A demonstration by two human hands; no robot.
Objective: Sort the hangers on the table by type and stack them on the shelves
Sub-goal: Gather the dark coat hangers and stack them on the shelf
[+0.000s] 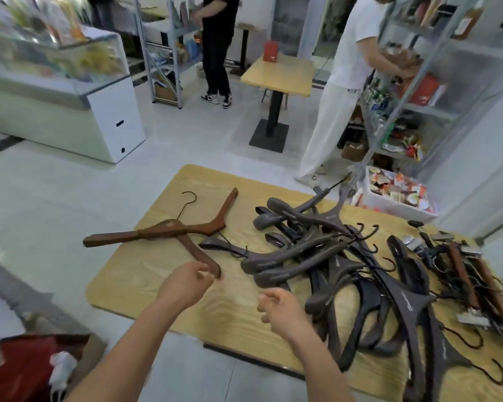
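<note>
Shop floor, wooden table [145, 274]: two brown wooden hangers [169, 231] crossed at left, dark grey hangers [299, 252] heaped centre-right, tangled past counting, clip hangers [462, 271] blurred far right; left hand [186, 287] curled beside one brown hanger's near end, grasp unclear; right hand [280, 311] loosely curled, empty; far white bin [395, 209] holds colourful packets

**Wood-grain table, loaded with hangers**

The light wood-grain table [128, 274] has rounded corners. At its far left lie two reddish-brown wooden hangers [157, 232], crossed over each other, one arm poking out past the left edge. The middle holds a tangled heap of grey hangers [302, 248], which runs toward the near right into flat black hangers [413, 303]. On the right lies a pile of clip hangers [462, 274] with brown bars and metal clips.
</note>
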